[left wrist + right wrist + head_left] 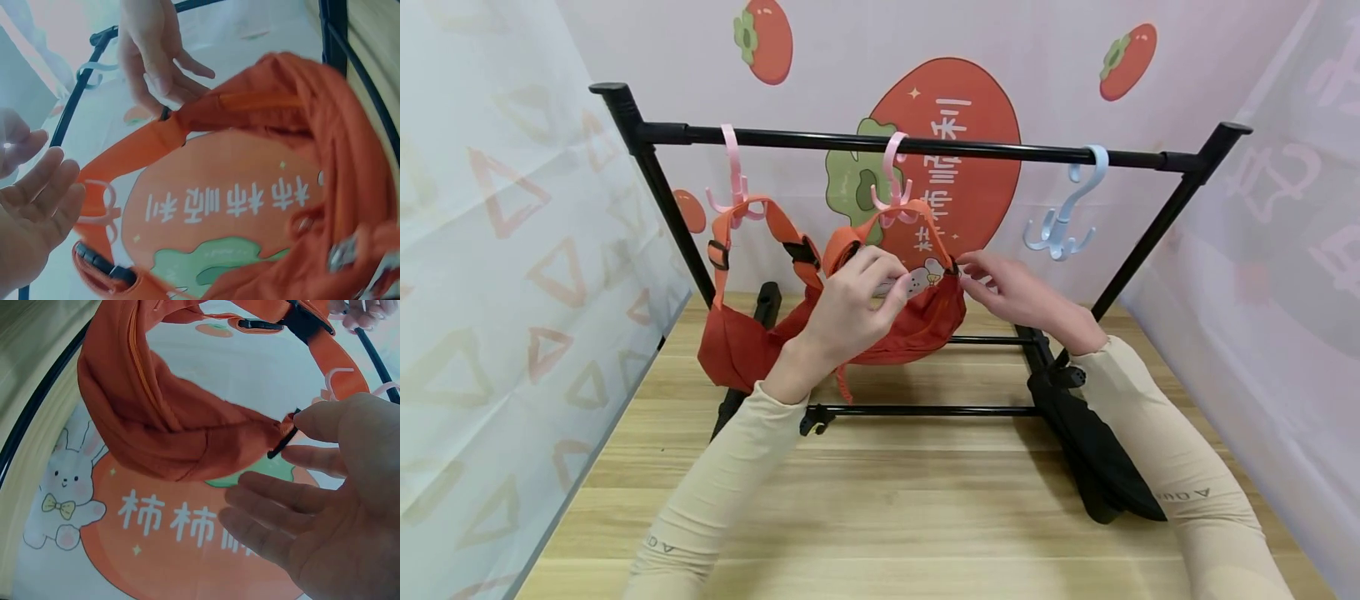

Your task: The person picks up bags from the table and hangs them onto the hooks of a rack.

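Note:
An orange-red waist bag (917,325) hangs by its orange strap from the middle pink hook (895,179). More red fabric (737,346) hangs by a buckled strap from the left pink hook (730,175); whether it is the same bag, I cannot tell. My left hand (853,304) is in front of the middle strap, fingers relaxed and holding nothing. In the left wrist view my left hand (34,212) is beside that hook. My right hand (1011,287) has its thumb and forefinger at the black strap fitting (286,434) on the bag's right end, other fingers extended.
A black rack bar (985,150) carries the hooks, with a light blue hook (1063,212) at the right. A black item (1097,450) lies by the right foot of the rack on the wooden table (880,517). A printed sheet (1060,75) stands behind.

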`<state>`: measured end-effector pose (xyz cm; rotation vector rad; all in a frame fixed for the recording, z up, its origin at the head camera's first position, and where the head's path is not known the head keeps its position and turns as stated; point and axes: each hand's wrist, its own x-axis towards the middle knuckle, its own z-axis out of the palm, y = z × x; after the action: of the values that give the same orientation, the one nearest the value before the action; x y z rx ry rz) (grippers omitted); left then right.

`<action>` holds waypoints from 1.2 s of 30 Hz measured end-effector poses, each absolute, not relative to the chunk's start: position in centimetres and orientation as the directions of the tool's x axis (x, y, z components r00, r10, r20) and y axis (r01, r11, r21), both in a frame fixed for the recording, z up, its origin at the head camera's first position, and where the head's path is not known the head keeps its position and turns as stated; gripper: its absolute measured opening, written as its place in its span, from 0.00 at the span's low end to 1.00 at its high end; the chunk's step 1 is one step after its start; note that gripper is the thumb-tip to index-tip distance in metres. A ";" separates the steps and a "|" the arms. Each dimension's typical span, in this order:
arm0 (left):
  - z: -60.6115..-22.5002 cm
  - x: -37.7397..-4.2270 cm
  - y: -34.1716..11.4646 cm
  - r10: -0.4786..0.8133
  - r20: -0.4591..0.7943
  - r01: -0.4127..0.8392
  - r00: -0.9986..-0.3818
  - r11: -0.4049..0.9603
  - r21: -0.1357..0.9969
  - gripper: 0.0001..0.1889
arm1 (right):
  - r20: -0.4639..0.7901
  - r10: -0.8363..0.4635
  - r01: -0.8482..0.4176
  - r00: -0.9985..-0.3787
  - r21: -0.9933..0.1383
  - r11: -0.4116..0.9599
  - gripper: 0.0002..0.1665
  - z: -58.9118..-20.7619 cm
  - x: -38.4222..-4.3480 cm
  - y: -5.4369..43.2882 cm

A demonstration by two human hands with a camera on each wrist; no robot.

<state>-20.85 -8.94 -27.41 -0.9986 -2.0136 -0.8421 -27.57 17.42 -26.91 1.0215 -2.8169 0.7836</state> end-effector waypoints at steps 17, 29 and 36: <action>-30.9 -20.5 -6.7 0.390 0.747 0.824 -0.538 0.428 0.370 0.06 | 0.060 -0.626 -0.614 -0.777 -0.288 0.735 0.14 -27.7 -27.0 21.4; -33.7 -21.0 -3.8 0.406 0.728 0.824 -0.552 0.402 0.400 0.07 | -0.192 -0.580 -0.503 -0.792 -0.334 0.797 0.16 -30.2 -27.2 24.9; -35.3 -20.8 -2.5 0.440 0.643 0.777 -0.627 0.415 0.473 0.06 | -0.229 -0.552 -0.454 -0.802 -0.368 0.812 0.20 -31.3 -27.2 27.3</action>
<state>-20.81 -2.51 -35.31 -1.0375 -2.2540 -1.0822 -27.22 27.32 -31.29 0.9445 -3.2999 0.5243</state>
